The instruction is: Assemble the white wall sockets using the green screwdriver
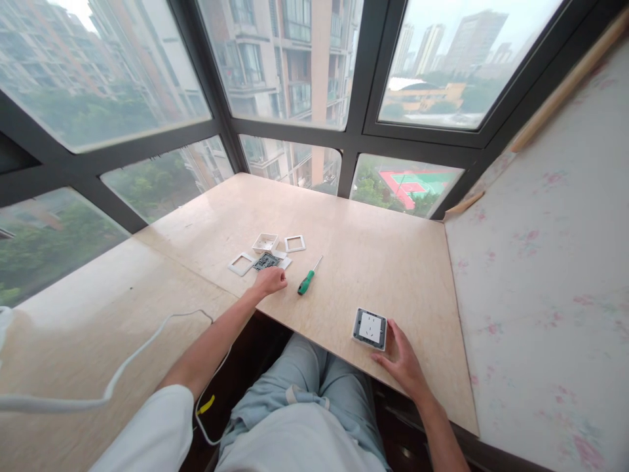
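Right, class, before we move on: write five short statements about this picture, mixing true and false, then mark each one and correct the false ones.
1. The screwdriver lies between the two hands. True.
2. Its handle is red. False: it is green.
3. The socket is nearer the left hand than the right hand. False: it is beside the right hand.
4. Two white frames lie on the table. True.
5. The left hand is gripping the screwdriver. False: the screwdriver lies apart from it.

L hand fingertips hidden (w/in fist)
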`<state>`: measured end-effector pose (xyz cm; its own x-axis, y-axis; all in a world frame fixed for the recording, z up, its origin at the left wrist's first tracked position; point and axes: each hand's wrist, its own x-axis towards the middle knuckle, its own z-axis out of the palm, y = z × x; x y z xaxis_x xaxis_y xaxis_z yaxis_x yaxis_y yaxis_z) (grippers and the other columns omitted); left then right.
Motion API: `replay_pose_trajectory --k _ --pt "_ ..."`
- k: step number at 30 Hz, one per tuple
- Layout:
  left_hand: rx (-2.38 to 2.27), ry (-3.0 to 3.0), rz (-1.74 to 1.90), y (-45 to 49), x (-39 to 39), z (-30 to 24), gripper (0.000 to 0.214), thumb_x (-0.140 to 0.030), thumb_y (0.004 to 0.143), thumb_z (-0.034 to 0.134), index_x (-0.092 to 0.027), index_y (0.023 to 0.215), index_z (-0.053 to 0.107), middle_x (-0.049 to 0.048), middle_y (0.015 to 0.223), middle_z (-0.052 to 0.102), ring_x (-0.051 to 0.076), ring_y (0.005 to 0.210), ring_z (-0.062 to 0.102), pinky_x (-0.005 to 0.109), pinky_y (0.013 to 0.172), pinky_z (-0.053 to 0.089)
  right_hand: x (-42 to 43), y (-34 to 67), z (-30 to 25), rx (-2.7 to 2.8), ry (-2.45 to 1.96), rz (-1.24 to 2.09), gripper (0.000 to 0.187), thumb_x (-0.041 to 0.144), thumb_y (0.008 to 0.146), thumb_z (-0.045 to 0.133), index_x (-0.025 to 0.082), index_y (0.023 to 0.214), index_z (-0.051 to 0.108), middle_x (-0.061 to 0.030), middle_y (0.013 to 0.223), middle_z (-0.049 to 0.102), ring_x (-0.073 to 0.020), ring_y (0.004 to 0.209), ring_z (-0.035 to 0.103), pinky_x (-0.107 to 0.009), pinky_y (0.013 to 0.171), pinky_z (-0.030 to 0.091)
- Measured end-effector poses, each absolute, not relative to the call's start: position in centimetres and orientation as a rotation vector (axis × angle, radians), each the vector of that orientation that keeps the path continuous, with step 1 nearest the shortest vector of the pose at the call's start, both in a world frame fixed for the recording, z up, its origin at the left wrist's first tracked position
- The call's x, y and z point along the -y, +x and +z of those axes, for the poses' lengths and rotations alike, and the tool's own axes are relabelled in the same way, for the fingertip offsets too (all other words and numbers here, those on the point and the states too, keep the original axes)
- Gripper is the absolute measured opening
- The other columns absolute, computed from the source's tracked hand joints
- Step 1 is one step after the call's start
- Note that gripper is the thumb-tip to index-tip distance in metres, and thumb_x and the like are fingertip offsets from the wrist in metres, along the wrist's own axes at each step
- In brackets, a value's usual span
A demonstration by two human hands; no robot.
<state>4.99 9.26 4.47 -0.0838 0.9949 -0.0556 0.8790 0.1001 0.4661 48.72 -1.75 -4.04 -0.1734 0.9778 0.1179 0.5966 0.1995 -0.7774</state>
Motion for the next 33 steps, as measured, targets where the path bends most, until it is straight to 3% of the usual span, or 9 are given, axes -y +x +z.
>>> replay_pose_trajectory --k 5,11,17,24,33 --pt "-1.864 1.607 0.867 5.2 -8.4 5.2 0.015 -0.031 0.07 0.064 -0.016 0.069 0.064 0.0042 0.068 0.068 0.018 0.064 0.062 0.027 0.06 0.047 1.9 48.7 -4.1 1.867 -1.457 0.745 0.088 0.046 0.078 0.072 0.022 0.15 0.027 -0.0155 0.151 0.043 -0.0333 0.138 0.042 -0.055 0.113 0.035" --pt "-1.496 1.356 1.173 8.4 -6.0 5.9 0.042 -0.043 0.074 0.067 -0.012 0.102 0.067 0.0067 0.076 0.073 0.012 0.055 0.059 0.026 0.056 0.05 1.9 48.7 -4.0 1.903 -1.431 0.717 0.087 0.046 0.08 0.071 0.023 0.151 0.027 -0.0156 0.15 0.043 -0.033 0.138 0.043 -0.055 0.112 0.037" --pt "-1.328 1.24 1.247 14.6 -3.7 5.8 0.034 -0.042 0.075 0.073 -0.013 0.093 0.073 0.0071 0.076 0.075 0.013 0.06 0.064 0.027 0.06 0.054 1.8 48.5 -3.8 1.912 -1.404 0.685 0.091 0.048 0.08 0.071 0.024 0.153 0.023 -0.016 0.152 0.04 -0.0342 0.14 0.04 -0.057 0.113 0.036" --pt "-1.28 1.534 1.184 22.6 -1.7 4.9 0.017 -0.031 0.082 0.069 -0.017 0.088 0.076 0.0065 0.083 0.076 0.015 0.068 0.067 0.025 0.063 0.054 1.9 47.5 -2.3 1.915 -1.344 0.683 0.075 0.048 0.088 0.063 0.029 0.152 0.029 -0.0118 0.158 0.029 -0.0315 0.147 0.027 -0.054 0.116 0.031" --pt "-1.218 1.981 1.109 25.2 -2.3 3.2 0.013 -0.018 0.088 0.062 -0.02 0.091 0.074 0.006 0.086 0.074 0.017 0.08 0.067 0.028 0.073 0.053 1.6 47.4 -2.1 1.915 -1.303 0.739 0.071 0.048 0.087 0.064 0.03 0.149 0.036 -0.0124 0.157 0.03 -0.0305 0.145 0.031 -0.052 0.115 0.034"
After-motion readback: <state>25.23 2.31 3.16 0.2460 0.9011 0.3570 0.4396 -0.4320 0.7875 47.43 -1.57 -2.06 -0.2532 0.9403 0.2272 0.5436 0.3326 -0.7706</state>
